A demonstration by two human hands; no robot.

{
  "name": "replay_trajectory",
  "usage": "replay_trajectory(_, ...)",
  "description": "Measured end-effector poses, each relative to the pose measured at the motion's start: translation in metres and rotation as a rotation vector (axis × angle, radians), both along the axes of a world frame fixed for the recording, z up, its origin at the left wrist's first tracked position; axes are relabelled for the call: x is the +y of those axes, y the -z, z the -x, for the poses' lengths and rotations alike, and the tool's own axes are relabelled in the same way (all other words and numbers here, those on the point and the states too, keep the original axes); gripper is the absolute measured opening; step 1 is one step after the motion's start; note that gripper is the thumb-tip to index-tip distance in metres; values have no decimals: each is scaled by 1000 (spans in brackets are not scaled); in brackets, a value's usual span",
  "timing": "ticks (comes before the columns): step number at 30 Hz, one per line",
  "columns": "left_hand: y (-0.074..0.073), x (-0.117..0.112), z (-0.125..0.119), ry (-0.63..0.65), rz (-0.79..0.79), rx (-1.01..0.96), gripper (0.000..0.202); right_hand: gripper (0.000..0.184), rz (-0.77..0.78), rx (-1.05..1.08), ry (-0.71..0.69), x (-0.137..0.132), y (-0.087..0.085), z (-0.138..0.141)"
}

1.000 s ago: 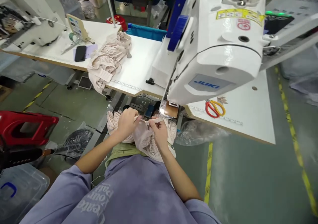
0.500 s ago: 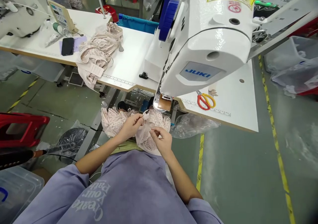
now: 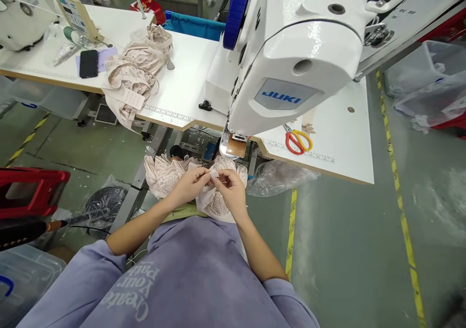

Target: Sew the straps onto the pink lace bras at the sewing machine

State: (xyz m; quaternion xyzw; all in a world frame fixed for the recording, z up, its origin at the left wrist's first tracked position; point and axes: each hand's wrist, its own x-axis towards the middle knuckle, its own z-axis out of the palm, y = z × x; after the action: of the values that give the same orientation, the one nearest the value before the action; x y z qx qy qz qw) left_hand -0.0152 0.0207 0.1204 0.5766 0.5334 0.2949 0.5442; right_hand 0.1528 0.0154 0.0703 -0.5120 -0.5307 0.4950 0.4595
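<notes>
Left hand (image 3: 191, 183): is pinching the pale lace fabric (image 3: 217, 204) between thumb and forefinger.
Right hand (image 3: 233, 192): is pinching the same fabric, its fingertips nearly meeting the left hand's.
Fabric position: is hanging from the fingertips toward the lavender shirt (image 3: 204, 270), mostly below and between the hands.
Fabric long axis: is not showing clearly (fingers are covering the pinched edge).
Brown-faced machine end (image 3: 236, 148): is standing ahead of the fingertips, slightly right, apart from the pinched edge; the right hand is lying nearer.
Sewing machine head (image 3: 291, 66): is overhanging ahead and right.
Scissors (image 3: 297, 140): are resting on the white tabletop (image 3: 349, 148), farther right, untouched.
</notes>
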Motion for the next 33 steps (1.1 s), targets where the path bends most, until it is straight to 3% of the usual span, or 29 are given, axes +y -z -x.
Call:
replay_trajectory(5, 4, 3, -12, -72, -48, 89, 38, 17, -213, -207, 14, -5, 9, 0)
replay_trajectory(8, 13, 6, -12, -91, -69, 162, 39, 20, -324, -365, -158, 5, 22, -21)
replay_trajectory(9, 15, 7, -10, -86, -77, 185, 38, 21, -351, -422, -193, 15, 26, -35)
replay_trajectory(11, 20, 7, -5, -69, -107, 206, 37, 27, -364, -583, -100, 47, 29, -77)
replay_trajectory(14, 25, 7, 0, -17, -127, 238, 39, 43, -213, -981, 293, 110, 20, -153)
replay_trajectory(15, 25, 6, 0, 8, -117, 238, 40, 47, -112, -1142, 291, 131, 15, -175)
replay_trajectory(18, 22, 5, -5, 34, -51, 168, 40, 40, -7, -1237, 198, 177, 2, -215)
replay_trajectory(21, 15, 7, -11, 18, 8, 60, 41, 34, 30, -1254, 102, 188, -1, -224)
replay_trajectory(24, 10, 11, -11, 25, 72, -68, 44, 39, 71, -1264, 113, 158, 1, -224)
replay_trajectory(28, 8, 13, -5, -39, 224, -275, 42, 43, 30, -973, 226, 62, -6, -206)
replay_trajectory(31, 7, 14, -2, -89, 337, -379, 40, 50, -74, -848, 9, -15, -19, -167)
replay_trajectory(33, 5, 14, -2, -93, 370, -402, 39, 43, -135, -843, -138, -47, -25, -135)
